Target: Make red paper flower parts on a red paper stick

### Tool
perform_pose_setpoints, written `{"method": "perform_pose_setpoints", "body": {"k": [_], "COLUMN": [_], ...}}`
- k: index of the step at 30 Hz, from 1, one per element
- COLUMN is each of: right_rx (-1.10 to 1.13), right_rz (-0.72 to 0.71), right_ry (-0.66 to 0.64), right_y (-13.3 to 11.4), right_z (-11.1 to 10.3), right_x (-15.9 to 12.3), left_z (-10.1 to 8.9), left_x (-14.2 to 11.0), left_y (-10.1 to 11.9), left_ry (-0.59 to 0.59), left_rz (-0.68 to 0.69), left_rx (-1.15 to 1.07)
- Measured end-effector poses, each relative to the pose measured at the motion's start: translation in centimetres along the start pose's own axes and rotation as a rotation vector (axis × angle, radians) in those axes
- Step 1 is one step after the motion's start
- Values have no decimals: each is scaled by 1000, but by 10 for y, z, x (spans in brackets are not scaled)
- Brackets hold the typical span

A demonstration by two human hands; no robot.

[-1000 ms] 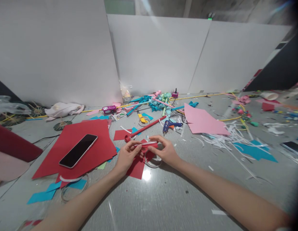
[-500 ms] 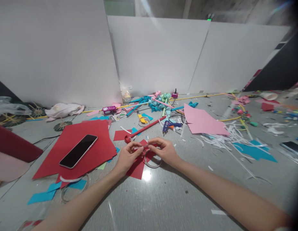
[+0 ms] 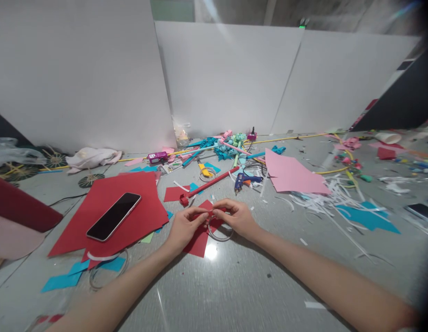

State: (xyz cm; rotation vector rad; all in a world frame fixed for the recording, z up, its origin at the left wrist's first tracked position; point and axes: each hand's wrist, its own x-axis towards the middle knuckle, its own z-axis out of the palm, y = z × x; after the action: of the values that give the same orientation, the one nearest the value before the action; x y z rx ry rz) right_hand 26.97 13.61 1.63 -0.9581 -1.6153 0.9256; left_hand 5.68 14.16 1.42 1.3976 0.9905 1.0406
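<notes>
Between the fingertips of my left hand and my right hand is a small strip of red paper. Both hands pinch it, one at each end; the fingers hide much of it. Below lies a sheet of red paper on the floor. A thin pale ring stands or hangs just under my right fingers; whether it touches them I cannot tell. Beyond my hands rests a rolled red paper stick with a curled piece at its near end. A blue glue gun lies right of the stick.
A black phone rests on large red sheets to the left. Pink paper and white paper strips lie to the right. Coloured paper flowers are heaped near the white panels. Blue scraps lie front left.
The red strip between my fingertips now shows as a narrower, straighter piece. My hands have stayed in almost the same place.
</notes>
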Motion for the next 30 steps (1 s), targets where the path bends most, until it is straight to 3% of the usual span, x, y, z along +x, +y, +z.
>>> {"method": "perform_pose_setpoints", "body": {"k": [14,22,26,30], "right_rx": [-187,-659,-677,-651], "right_rz": [-93,-360,-437,-408], "right_ry": [-18,-196,-188,-136], "right_y": [-3,-3,-1,4], "right_z": [2,7,4,2], "right_x": [-1,-9,-9,-9], "left_z": [3,3,3,4], "left_x": [-3,-11,-12,-13], "left_y": [0,8,9,9], "left_ry": [24,56,45,14], "left_rz": [-15,149,236,249], "left_rx": [28,348,437,487]}}
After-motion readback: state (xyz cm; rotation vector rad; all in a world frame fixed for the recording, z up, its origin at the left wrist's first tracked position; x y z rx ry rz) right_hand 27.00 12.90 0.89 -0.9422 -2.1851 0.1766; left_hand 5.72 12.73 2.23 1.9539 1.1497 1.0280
